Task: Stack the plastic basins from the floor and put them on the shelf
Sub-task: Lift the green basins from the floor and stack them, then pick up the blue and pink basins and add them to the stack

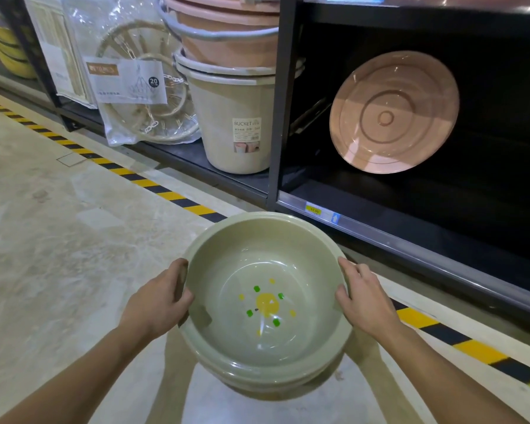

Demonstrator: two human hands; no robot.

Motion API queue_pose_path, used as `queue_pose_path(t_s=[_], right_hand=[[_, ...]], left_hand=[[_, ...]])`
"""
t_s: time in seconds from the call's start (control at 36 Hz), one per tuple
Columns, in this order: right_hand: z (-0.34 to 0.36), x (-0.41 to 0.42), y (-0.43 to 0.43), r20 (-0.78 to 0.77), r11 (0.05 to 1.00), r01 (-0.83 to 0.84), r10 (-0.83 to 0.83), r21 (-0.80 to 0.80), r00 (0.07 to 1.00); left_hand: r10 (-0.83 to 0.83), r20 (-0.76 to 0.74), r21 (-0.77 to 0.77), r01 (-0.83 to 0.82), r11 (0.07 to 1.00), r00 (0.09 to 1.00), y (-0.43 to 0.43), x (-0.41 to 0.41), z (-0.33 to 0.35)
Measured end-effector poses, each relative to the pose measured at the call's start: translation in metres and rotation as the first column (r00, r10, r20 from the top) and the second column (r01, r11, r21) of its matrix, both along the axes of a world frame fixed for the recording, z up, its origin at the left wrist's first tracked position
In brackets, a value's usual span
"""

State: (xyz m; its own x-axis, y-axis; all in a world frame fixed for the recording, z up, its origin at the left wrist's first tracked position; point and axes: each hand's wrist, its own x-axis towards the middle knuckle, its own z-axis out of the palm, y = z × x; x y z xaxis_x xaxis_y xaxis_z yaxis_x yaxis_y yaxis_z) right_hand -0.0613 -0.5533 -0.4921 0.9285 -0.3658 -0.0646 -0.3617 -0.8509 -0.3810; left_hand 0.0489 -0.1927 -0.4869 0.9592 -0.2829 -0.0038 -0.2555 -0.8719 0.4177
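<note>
A stack of pale green plastic basins point(227, 270) is held up above the floor, nested one inside another; the top one has a yellow and green print on its bottom. My left hand point(158, 296) grips the stack's left rim. On the right rim, my right hand point(364, 296) grips it the same way. The black shelf point(380, 237) is just ahead and to the right, its low compartment dark. A pink basin point(395, 113) leans on edge against the back of that compartment.
Beige buckets point(233, 117) with pink buckets nested on top stand in the bay to the left, beside a bagged round clothes hanger point(135, 87). A black upright post point(282, 102) divides the bays. Yellow-black tape point(153, 188) runs along the concrete floor.
</note>
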Motion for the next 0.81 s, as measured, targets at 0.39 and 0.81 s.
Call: queue_pose_path(t_s=[0.39,0.81], right_hand=[[0.121,0.021,0.004,-0.120,0.884,-0.178,0.140,-0.433,0.983],[0.567,-0.033,-0.014,-0.104,0.887,-0.237,0.213,-0.397,0.971]], left_hand=[[-0.111,0.048,0.384,0.085,0.919,0.993,-0.021,0.017,0.114],[-0.356,0.031,0.395,0.316,0.863,0.934,-0.101,-0.027,0.562]])
